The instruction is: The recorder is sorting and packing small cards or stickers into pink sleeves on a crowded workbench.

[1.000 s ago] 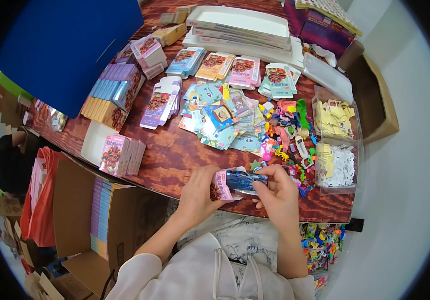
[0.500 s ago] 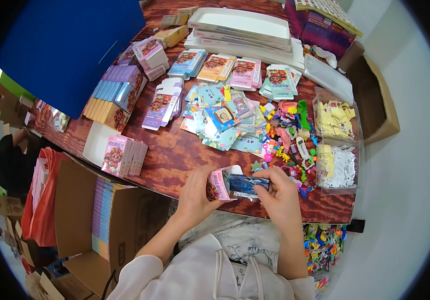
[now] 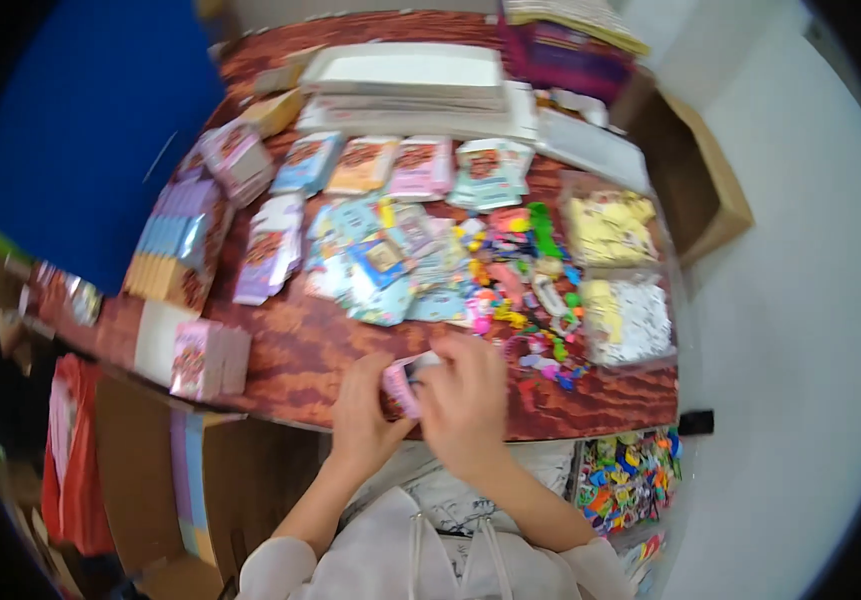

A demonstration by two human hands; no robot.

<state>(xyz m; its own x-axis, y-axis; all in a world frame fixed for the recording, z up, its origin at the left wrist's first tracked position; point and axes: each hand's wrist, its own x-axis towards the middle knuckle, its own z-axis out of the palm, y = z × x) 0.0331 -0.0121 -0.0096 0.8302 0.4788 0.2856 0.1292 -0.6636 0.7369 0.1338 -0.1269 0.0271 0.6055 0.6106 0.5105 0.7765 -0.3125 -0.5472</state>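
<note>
My left hand (image 3: 362, 415) is closed round a small pink printed carton (image 3: 400, 388) at the table's front edge. The carton is tilted, its mouth towards my right hand (image 3: 465, 408). The right fingers are pressed together at that mouth and partly cover it. Something dark shows inside the opening; what the right fingers hold is hidden and blurred. Beyond my hands lies a loose pile of colourful cards (image 3: 375, 262). Right of the cards spreads a heap of small plastic toys (image 3: 530, 290).
Flat cartons in blue (image 3: 307, 160), orange (image 3: 362, 163), pink (image 3: 420, 166), green (image 3: 490, 170) and purple (image 3: 272, 245) ring the cards. Clear trays hold yellow packets (image 3: 610, 228) and white packets (image 3: 640, 318). Filled pink cartons (image 3: 212, 360) stand left. White trays (image 3: 405, 75) are stacked behind.
My right hand has moved left against the carton, and the dark blue card that stuck out of it no longer shows outside. My head view has shifted.
</note>
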